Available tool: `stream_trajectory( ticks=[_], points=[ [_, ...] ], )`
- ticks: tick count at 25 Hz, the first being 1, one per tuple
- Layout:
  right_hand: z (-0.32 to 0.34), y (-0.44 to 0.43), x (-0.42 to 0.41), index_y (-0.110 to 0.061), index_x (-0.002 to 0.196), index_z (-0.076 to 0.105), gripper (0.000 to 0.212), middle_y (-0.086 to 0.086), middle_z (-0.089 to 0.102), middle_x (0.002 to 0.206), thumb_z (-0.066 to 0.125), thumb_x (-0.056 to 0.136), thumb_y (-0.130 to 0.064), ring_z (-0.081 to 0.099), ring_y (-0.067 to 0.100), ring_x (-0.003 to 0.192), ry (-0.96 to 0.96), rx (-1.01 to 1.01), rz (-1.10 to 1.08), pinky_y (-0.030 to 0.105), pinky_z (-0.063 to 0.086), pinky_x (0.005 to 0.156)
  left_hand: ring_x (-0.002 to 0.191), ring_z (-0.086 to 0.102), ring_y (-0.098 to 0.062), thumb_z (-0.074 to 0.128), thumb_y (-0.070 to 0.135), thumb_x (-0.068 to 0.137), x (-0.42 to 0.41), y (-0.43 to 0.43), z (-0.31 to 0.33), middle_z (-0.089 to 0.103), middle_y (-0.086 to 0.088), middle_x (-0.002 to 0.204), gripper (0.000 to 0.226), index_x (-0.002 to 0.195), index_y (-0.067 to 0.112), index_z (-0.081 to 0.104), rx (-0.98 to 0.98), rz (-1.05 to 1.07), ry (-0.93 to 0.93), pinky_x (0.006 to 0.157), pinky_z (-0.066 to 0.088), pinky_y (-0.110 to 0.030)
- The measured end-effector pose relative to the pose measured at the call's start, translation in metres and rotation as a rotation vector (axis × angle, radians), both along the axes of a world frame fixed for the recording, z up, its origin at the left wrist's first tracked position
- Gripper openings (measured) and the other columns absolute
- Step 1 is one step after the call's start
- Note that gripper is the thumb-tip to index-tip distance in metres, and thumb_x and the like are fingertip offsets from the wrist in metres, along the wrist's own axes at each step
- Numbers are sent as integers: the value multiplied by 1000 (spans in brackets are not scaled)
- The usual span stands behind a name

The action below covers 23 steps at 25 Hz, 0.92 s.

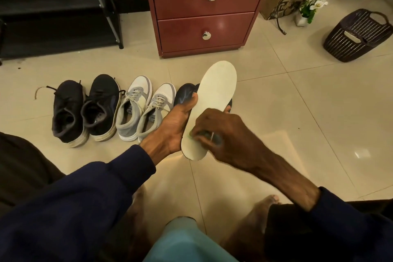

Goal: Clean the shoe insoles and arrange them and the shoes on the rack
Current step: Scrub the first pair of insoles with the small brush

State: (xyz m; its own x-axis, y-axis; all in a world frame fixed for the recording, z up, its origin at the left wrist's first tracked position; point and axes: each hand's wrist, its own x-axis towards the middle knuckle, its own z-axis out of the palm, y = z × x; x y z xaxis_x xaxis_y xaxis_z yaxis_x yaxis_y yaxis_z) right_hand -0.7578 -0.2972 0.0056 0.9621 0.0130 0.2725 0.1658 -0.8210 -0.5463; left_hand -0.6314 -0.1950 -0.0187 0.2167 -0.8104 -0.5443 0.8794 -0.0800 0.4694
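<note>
Upper left of frame: black rack (53,6); below it on the floor (297,95), in a row, black shoes (85,110), grey-white sneakers (140,108), then a dark streaked shoe (185,93) partly hidden. Centre: left hand (174,125) gripping the edge of a pale insole (214,102), held above the floor, toe end toward the red cabinet (204,6); right hand (219,129) at its heel end, fingers pinching a small blurred object (207,134). Upper right: dark basket (357,36).

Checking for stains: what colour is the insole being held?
The flat shoe insole is pale cream, best seen in the head view.
</note>
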Motion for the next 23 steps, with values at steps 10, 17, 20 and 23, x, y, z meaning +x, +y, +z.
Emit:
stream_trajectory(
  ticks=[10, 17, 20, 23],
  points=[
    [3, 18, -6, -9, 99, 75, 14, 2, 68, 101, 75, 85, -11, 60, 11, 92, 107, 82, 87, 20, 50, 79, 89, 77, -28, 33, 43, 110, 3, 2, -3, 77, -17, 106, 63, 100, 6, 82, -21, 80, 36, 69, 63, -38],
    [3, 2, -6, -9, 99, 73, 14, 3, 68, 100, 75, 85, -9, 61, 14, 91, -8, 59, -132, 24, 51, 81, 103, 74, -31, 36, 47, 108, 9, -2, 0, 71, -18, 125, 57, 142, 4, 55, -68, 123, 62, 87, 61, -45],
    [6, 19, -9, -11, 102, 74, 16, 2, 67, 101, 74, 86, -10, 60, 10, 91, 136, 42, 124, 21, 52, 78, 120, 66, -34, 44, 45, 105, 13, 1, -7, 60, -21, 141, 62, 150, 4, 46, -139, 152, 127, 102, 54, -49],
    [5, -8, -5, -9, 98, 74, 15, 4, 68, 100, 75, 84, -6, 63, 17, 92, 35, -6, -57, 34, 55, 82, 111, 71, -31, 38, 47, 107, 16, 1, -10, 66, -17, 134, 59, 148, 6, 50, -137, 95, 57, 90, 60, -46]
  ],
)
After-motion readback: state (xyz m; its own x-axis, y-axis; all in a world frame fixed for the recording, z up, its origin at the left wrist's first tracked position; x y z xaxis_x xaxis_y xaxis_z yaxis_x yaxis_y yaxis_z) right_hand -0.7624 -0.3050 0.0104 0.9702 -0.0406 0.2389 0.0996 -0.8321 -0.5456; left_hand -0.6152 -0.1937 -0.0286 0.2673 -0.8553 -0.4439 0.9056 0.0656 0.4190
